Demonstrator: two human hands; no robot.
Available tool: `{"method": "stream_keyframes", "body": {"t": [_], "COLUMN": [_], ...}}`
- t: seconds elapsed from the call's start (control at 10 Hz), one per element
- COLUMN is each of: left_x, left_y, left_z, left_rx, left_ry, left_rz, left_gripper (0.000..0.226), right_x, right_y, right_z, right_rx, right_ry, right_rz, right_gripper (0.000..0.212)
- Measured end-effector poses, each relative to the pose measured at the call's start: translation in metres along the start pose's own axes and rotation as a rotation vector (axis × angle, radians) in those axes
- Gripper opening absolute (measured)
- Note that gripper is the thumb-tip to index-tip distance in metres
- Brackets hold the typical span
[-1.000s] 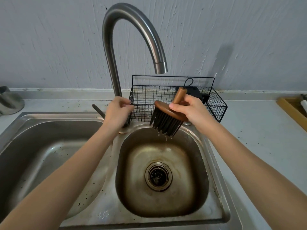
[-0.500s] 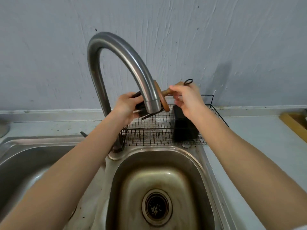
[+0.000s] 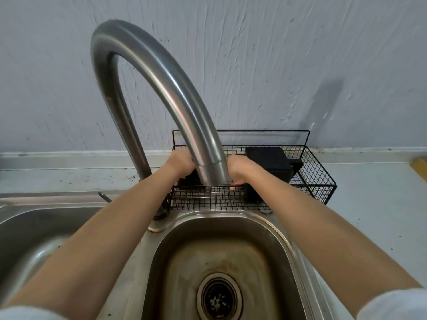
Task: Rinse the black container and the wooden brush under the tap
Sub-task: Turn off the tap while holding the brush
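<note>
The black container [image 3: 268,165] stands upright in the right half of the black wire basket [image 3: 320,181] behind the sink. My left hand [image 3: 181,163] and my right hand [image 3: 240,168] are both down inside the basket's left half, just left of the container. The tap spout [image 3: 161,88] crosses in front and hides the gap between them. Of the wooden brush only a dark patch of bristles [image 3: 189,177] shows, under my left hand's fingers. Its wooden head and handle are hidden. My right fingers curl downward; what they grip is hidden. No water runs from the tap.
The small sink basin [image 3: 221,245] with its drain [image 3: 219,299] lies directly below. A larger basin [image 3: 34,239] is to the left, with the tap lever [image 3: 105,197] beside the tap's base. Grey counter runs right, with a wooden edge [image 3: 420,167] at the far right.
The brush went from over the small basin, up past the spout, then down into the wire basket. Both hands followed it there, and my view moved closer to the tap.
</note>
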State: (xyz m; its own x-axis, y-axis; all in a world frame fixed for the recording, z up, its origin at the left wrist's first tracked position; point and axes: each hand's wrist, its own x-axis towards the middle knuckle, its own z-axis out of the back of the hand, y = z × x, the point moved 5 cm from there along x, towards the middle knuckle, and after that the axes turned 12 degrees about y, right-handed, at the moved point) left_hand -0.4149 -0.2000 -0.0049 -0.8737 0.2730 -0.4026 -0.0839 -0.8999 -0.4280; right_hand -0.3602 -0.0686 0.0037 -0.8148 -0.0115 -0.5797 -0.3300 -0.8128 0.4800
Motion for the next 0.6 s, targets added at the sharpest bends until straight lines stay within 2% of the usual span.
{"method": "stream_keyframes", "body": {"t": [0.1, 0.2, 0.4, 0.5, 0.6], "left_x": [-0.001, -0.006, -0.011, -0.014, -0.026], "left_y": [-0.004, -0.005, -0.009, -0.011, -0.015], "left_z": [-0.008, -0.013, -0.009, -0.007, 0.001], "left_rx": [0.067, 0.15, 0.304, 0.306, 0.223], "left_ry": [0.08, 0.152, 0.131, 0.143, 0.144], "left_rz": [0.015, 0.047, 0.052, 0.017, 0.01], "left_gripper": [0.022, 0.021, 0.019, 0.027, 0.036], "right_x": [0.004, 0.012, 0.007, 0.002, -0.004], "right_y": [0.0, -0.004, -0.003, -0.001, 0.002], "right_z": [-0.008, -0.014, -0.009, -0.009, -0.001], "right_rx": [-0.217, -0.226, -0.283, -0.332, -0.35], "right_ry": [0.008, 0.033, -0.017, -0.05, -0.103], "right_rz": [-0.028, -0.055, -0.008, 0.022, 0.043], "right_gripper": [0.035, 0.014, 0.018, 0.014, 0.03]}}
